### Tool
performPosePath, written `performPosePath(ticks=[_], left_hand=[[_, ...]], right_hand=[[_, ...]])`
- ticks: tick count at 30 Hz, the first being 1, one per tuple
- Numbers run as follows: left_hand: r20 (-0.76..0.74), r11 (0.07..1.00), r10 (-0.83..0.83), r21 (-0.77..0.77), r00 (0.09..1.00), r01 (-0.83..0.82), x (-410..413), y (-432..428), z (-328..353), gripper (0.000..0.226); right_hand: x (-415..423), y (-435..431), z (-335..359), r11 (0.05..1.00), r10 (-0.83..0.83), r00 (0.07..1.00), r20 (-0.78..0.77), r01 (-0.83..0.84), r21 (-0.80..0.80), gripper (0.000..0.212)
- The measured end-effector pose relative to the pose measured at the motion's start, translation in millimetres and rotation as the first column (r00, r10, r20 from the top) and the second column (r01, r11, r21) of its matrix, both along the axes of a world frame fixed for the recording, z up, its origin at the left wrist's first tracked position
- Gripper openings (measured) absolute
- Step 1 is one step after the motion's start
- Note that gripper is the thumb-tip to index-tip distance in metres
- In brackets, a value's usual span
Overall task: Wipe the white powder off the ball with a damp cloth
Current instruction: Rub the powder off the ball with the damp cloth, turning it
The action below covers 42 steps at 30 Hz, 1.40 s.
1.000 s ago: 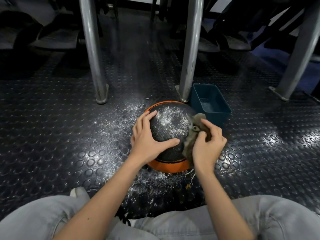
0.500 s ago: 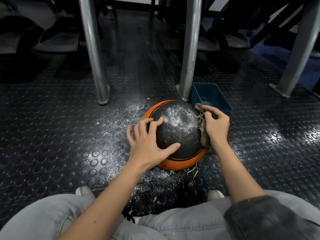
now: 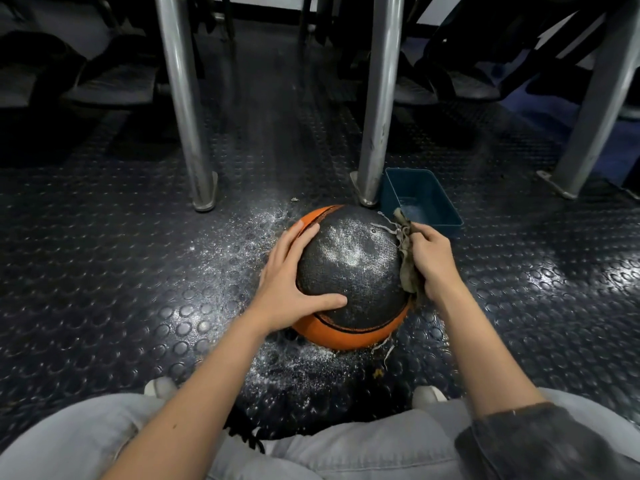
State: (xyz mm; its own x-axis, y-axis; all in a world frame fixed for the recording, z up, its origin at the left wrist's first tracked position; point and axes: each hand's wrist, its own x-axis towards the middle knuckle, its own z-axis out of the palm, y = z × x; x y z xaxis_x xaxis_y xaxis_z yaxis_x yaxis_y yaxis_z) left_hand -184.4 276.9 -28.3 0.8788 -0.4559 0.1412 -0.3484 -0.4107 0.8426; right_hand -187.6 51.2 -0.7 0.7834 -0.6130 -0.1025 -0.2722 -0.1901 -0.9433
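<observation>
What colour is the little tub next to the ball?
The tub is dark teal, seen best in the head view.

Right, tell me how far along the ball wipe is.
Done: little. On the ball only the right edge by the cloth looks fairly free of powder. In hand: the left hand steadies the ball and the right hand holds the cloth against its right side. Left: the powder patch on top, not yet wiped. Powder also lies on the floor.

black-and-orange ball (image 3: 356,271), teal tub (image 3: 420,202), studded dark floor (image 3: 104,289)
</observation>
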Motion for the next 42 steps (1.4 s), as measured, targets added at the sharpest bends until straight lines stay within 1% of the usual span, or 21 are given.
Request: performPosePath(ticks=[3, 6, 8, 10, 12, 13, 16, 17, 19, 21, 24, 25, 28, 30, 32, 33, 35, 36, 37, 40, 42], left_hand=[[-0.01, 0.999, 0.036, 0.003, 0.999, -0.036, -3.3, -1.1, 1.2, 0.096], [-0.015, 0.997, 0.073, 0.0, 0.997, -0.073, -6.4, -6.6, 5.4, 0.096], [-0.013, 0.996, 0.086, -0.015, 0.996, -0.087, -5.2, -9.1, 5.8, 0.097], [-0.005, 0.996, 0.077, -0.034, 0.997, -0.077, -4.3, -8.3, 3.7, 0.098], [-0.004, 0.998, 0.062, -0.021, 0.998, -0.062, -5.3, -7.2, 3.6, 0.098], [-0.008, 0.998, 0.058, -0.011, 0.998, -0.058, -5.5, -7.2, 4.7, 0.098], [-0.03, 0.999, 0.049, 0.003, 0.998, -0.049, -5.7, -8.9, 7.2, 0.098], [-0.032, 0.999, 0.049, 0.005, 0.998, -0.049, -5.2, -9.4, 7.3, 0.098], [-0.025, 0.999, 0.054, 0.002, 0.998, -0.054, -4.3, -9.7, 6.0, 0.099], [-0.017, 0.998, 0.061, -0.02, 0.998, -0.061, -4.0, -9.3, 3.9, 0.099], [-0.035, 0.997, 0.052, -0.051, 0.998, -0.054, -3.0, -7.1, 2.8, 0.099], [-0.042, 0.998, 0.047, -0.049, 0.998, -0.049, -2.6, -6.7, 3.6, 0.098], [-0.037, 0.999, 0.034, -0.026, 0.999, -0.035, -3.6, -8.5, 6.4, 0.098], [-0.03, 1.0, 0.026, -0.012, 0.999, -0.026, -3.9, -10.1, 7.0, 0.098], [-0.015, 0.999, 0.024, -0.022, 1.0, -0.025, -2.9, -10.2, 4.8, 0.098], [-0.006, 0.999, 0.024, -0.032, 1.0, -0.024, -2.6, -9.6, 3.4, 0.097], [0.004, 0.998, 0.03, -0.056, 1.0, -0.029, -2.5, -7.9, 1.6, 0.095], [-0.001, 0.998, 0.033, -0.06, 0.999, -0.033, -3.0, -6.7, 1.4, 0.095], [-0.011, 0.997, 0.035, -0.061, 0.999, -0.036, -2.7, -6.3, 1.6, 0.097], [-0.036, 0.998, 0.03, -0.047, 0.999, -0.032, -2.5, -6.1, 3.5, 0.098], [-0.032, 0.999, 0.027, -0.026, 0.999, -0.028, -3.5, -8.0, 4.7, 0.098]], right_hand=[[-14.3, 16.0, 2.5, 0.978, -0.016, 1.0, 0.026, 0.021, -0.207, 0.038], [-38.5, 50.7, 6.5, 0.907, 0.028, 0.986, 0.163, 0.043, -0.418, 0.038], [-47.1, 66.8, 3.2, 0.773, 0.157, 0.952, 0.261, 0.046, -0.633, 0.037], [-46.3, 62.5, -1.5, 0.595, 0.337, 0.905, 0.261, 0.01, -0.803, 0.038], [-32.4, 46.3, -0.5, 0.522, 0.44, 0.869, 0.227, -0.042, -0.852, 0.038], [-24.4, 38.6, 3.5, 0.569, 0.409, 0.883, 0.228, -0.052, -0.82, 0.038], [-4.5, 16.8, 12.1, 0.839, 0.169, 0.959, 0.228, -0.018, -0.544, 0.041], [-4.9, 19.6, 13.1, 0.866, 0.118, 0.973, 0.198, -0.003, -0.501, 0.042], [-15.7, 40.6, 10.1, 0.8, 0.115, 0.98, 0.164, 0.007, -0.6, 0.04], [-29.9, 63.6, 10.8, 0.687, 0.227, 0.954, 0.198, -0.013, -0.726, 0.036], [-20.4, 57.5, 19.1, 0.553, 0.411, 0.903, 0.129, -0.135, -0.822, 0.038], [-10.0, 46.0, 19.3, 0.568, 0.405, 0.907, 0.119, -0.148, -0.809, 0.039], [14.1, 12.1, 19.4, 0.825, 0.186, 0.976, 0.114, -0.092, -0.558, 0.039], [8.4, 20.6, 16.4, 0.869, 0.069, 0.994, 0.08, -0.02, -0.495, 0.039], [-11.1, 46.7, 16.1, 0.771, 0.13, 0.981, 0.145, -0.008, -0.636, 0.037], [-23.0, 59.5, 18.7, 0.696, 0.244, 0.951, 0.189, -0.036, -0.718, 0.035], [-31.9, 69.0, 21.8, 0.473, 0.497, 0.859, 0.127, -0.146, -0.869, 0.036], [-26.0, 62.3, 21.4, 0.401, 0.534, 0.842, 0.076, -0.173, -0.899, 0.037], [-15.4, 51.3, 19.1, 0.416, 0.507, 0.86, 0.063, -0.18, -0.891, 0.038], [9.5, 8.7, 11.0, 0.796, 0.21, 0.968, 0.136, -0.088, -0.599, 0.038], [1.6, 7.8, 4.3, 0.915, 0.025, 0.994, 0.106, 0.02, -0.403, 0.037]])
